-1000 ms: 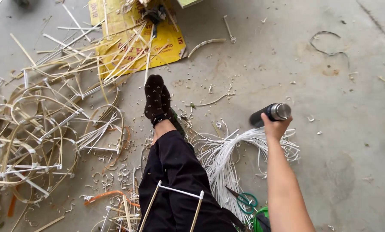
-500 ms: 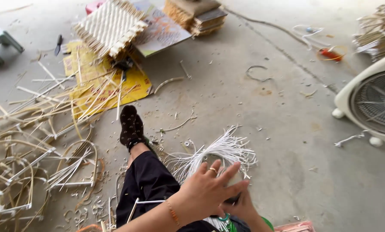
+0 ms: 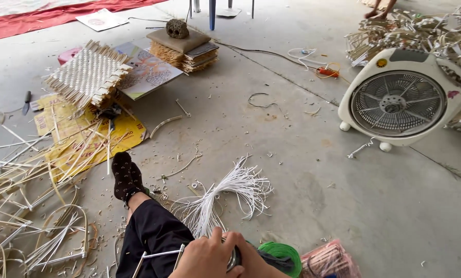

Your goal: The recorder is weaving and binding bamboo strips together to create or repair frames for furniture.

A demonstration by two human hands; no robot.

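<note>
1. Grey concrete floor (image 3: pixel 302 170) fills the view, with the person seated on it, a black-trousered leg (image 3: pixel 150 234) stretched toward 11 o'clock and ending in a dark sock (image 3: pixel 123 175)
2. Both hands meet at 6 o'clock, at the bottom edge: the left hand (image 3: pixel 210 257) is curled over a dark cylindrical can (image 3: pixel 234 258), and the right hand (image 3: pixel 259 263) closes against it from the 3 o'clock side; only a sliver of the can shows between them
3. Just beside the hands at 3 o'clock lie a green coil (image 3: pixel 281 253) and a pink bundle (image 3: pixel 328 262)
4. White strips (image 3: pixel 225 195) fan out loose on the floor at 12 o'clock from the hands, unwoven as far as can be seen
5. One woven square panel (image 3: pixel 86 74) sits well apart at 10 o'clock, so some weaving looks finished, I judge
6. Bent cane frames (image 3: pixel 29 226) and loose splints at 9 o'clock look unworked, which suggests much is left
7. White box fan (image 3: pixel 400 100) stands at 2 o'clock; a stack of mats (image 3: pixel 184 49) sits at 12 o'clock
</note>
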